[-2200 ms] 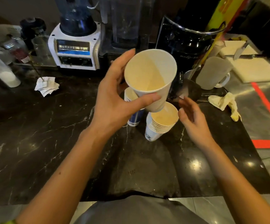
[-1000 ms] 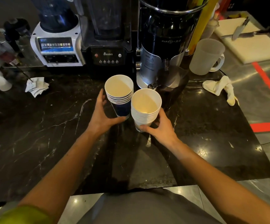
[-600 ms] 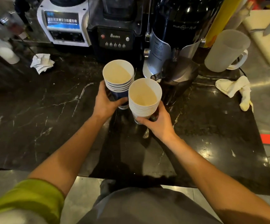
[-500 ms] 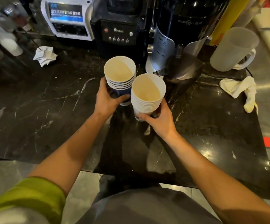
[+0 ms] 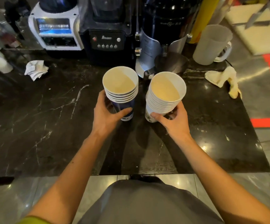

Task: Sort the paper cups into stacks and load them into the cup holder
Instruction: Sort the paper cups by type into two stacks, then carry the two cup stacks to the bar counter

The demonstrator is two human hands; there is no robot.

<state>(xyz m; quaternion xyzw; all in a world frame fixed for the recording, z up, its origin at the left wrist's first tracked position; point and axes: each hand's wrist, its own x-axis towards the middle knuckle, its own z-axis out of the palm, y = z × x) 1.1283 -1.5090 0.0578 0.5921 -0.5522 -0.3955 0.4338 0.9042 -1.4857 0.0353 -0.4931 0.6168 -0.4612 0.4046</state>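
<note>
Over the middle of the dark counter [image 5: 34,126], the left hand [image 5: 106,116] wraps a blue cup stack [image 5: 121,92] and the right hand [image 5: 173,122] a white cup stack [image 5: 165,96], fingers curled round each base. Both top cups look empty. Tilting could slide nested cups loose; no cup holder shows.

Blender jars [image 5: 58,4] cut off above; both stacks' bases hidden by hands.

Two cup stacks [image 5: 120,92] before blenders [image 5: 106,38]
</note>
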